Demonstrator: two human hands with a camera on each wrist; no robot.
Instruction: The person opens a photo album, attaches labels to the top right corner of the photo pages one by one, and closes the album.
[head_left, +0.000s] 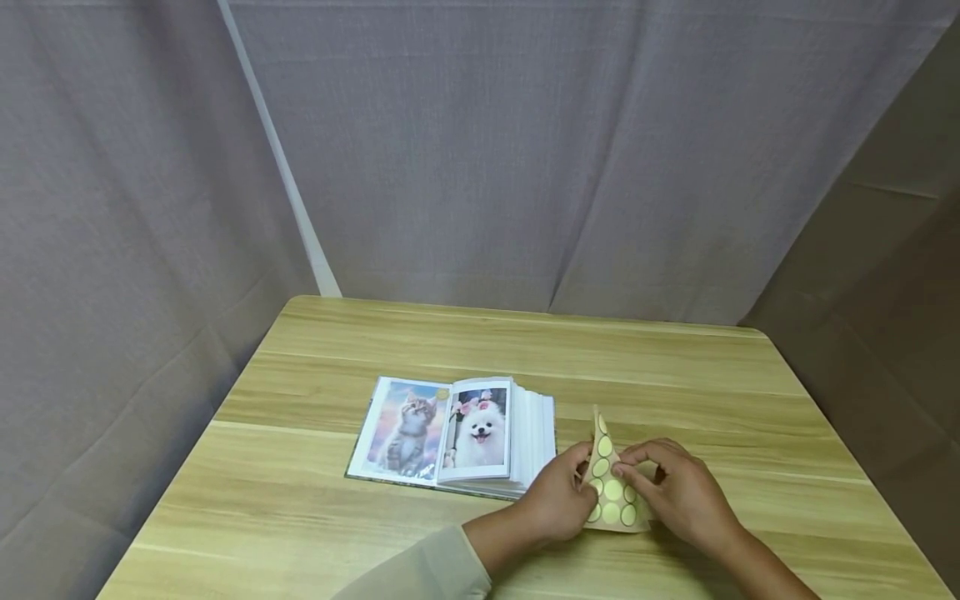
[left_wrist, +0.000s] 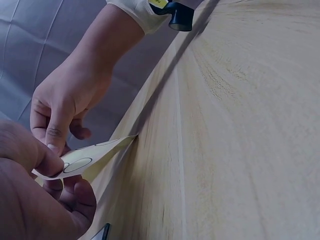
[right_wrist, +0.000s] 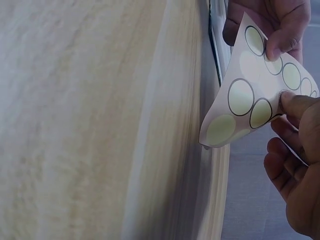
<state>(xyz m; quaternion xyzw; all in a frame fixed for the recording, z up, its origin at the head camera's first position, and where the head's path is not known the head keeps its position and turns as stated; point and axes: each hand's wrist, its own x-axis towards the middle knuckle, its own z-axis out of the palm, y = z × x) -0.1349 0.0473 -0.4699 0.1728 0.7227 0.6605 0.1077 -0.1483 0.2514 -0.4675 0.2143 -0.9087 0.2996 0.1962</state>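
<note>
My left hand [head_left: 558, 500] grips the left edge of a sheet of round stickers [head_left: 612, 490], thumb on its face and fingers behind. The sheet is bent and held up over the table; its stickers are pale yellow-gold with dark outlines on some. From the other side my right hand [head_left: 686, 492] pinches at the sheet's edge, thumb and index finger close together on one of the stickers, as the right wrist view shows at the thumb [right_wrist: 295, 103]. Left of the hands lies an open photo album [head_left: 534, 433].
The album shows a kitten photo [head_left: 408, 437] on its left page and a white dog photo [head_left: 480, 433] on its right. A small gold round sticker [head_left: 442, 394] sits at the kitten photo's upper right corner. Grey curtains [head_left: 465, 150] surround the wooden table [head_left: 285, 492].
</note>
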